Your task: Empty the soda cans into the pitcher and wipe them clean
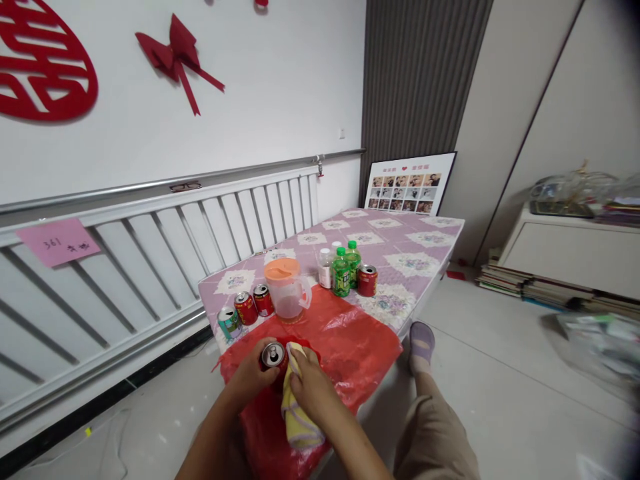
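Observation:
My left hand [251, 372] is wrapped round a red drink can [274, 355], its opened top facing up. In my right hand [314, 385] is a yellow cloth [299, 413] with pale edging, bunched against the can's right side. Below both hands lies a red plastic sheet [345, 333] over the near end of the table, and a red rim shows just behind the can. A clear plastic pitcher [286, 297] with an orange lid stands beyond my hands. Left of it are a teal can [229, 323] and two red cans [245, 308].
Green-capped bottles [341, 275], white-capped bottles [325, 269] and another red can [367, 281] stand right of the pitcher. A flowered cloth covers the table [385, 247]. A white radiator [165, 240] runs along the left; my foot [421, 343] is at the right.

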A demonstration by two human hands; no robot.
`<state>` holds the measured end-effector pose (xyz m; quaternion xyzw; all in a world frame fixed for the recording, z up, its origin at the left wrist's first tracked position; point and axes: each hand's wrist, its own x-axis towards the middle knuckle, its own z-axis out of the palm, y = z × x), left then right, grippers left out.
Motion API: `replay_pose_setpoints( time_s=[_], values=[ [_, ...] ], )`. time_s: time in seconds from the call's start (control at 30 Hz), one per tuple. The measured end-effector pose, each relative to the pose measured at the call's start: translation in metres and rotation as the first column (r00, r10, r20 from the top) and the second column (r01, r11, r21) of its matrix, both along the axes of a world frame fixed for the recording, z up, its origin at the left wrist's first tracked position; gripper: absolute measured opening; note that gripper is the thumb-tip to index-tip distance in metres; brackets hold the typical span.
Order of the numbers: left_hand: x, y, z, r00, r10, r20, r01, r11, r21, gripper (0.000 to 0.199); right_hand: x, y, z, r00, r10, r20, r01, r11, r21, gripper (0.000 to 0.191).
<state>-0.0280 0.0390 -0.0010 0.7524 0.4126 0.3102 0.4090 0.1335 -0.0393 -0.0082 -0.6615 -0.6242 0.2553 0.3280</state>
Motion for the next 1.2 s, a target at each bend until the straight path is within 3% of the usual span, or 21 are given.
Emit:
replay_pose_setpoints(
  time_s=[0.2,0.4,0.53,0.83,0.9,1.07,1.2],
  values=[
    [-0.001,-0.004,0.013,0.998,0.024,0.057,-0.021,0.998,-0.063,0.055,0.001,-0.009,0.002,0.997,0.007,-0.076,-0.001,0.996,0.086,0.061],
    [-0.008,-0.010,0.039,0.982,-0.162,0.102,0.175,0.975,-0.136,0.054,0.009,-0.004,-0.001,0.982,0.017,-0.186,0.018,0.983,0.181,0.060],
    [-0.013,-0.014,0.051,0.974,-0.203,0.104,0.218,0.961,-0.169,0.056,0.014,-0.004,-0.002,0.960,0.073,-0.269,-0.018,0.979,0.203,0.059],
    [-0.019,-0.014,0.054,0.962,-0.154,0.228,0.205,0.954,-0.221,0.062,0.025,-0.004,-0.007,0.905,0.096,-0.414,-0.017,0.982,0.191,0.051],
    [-0.021,-0.014,0.055,0.955,-0.124,0.268,0.188,0.955,-0.229,0.063,0.025,-0.006,-0.008,0.861,0.086,-0.502,-0.012,0.989,0.150,0.050],
    [-0.024,-0.020,0.062,0.919,-0.053,0.392,0.193,0.925,-0.327,0.068,0.027,-0.010,-0.011,0.606,0.040,-0.794,-0.121,0.992,-0.042,0.052],
    [-0.024,-0.024,0.067,0.912,-0.034,0.409,0.208,0.899,-0.387,0.070,0.031,-0.011,-0.013,0.492,0.079,-0.867,-0.202,0.979,-0.025,0.053]
  ],
)
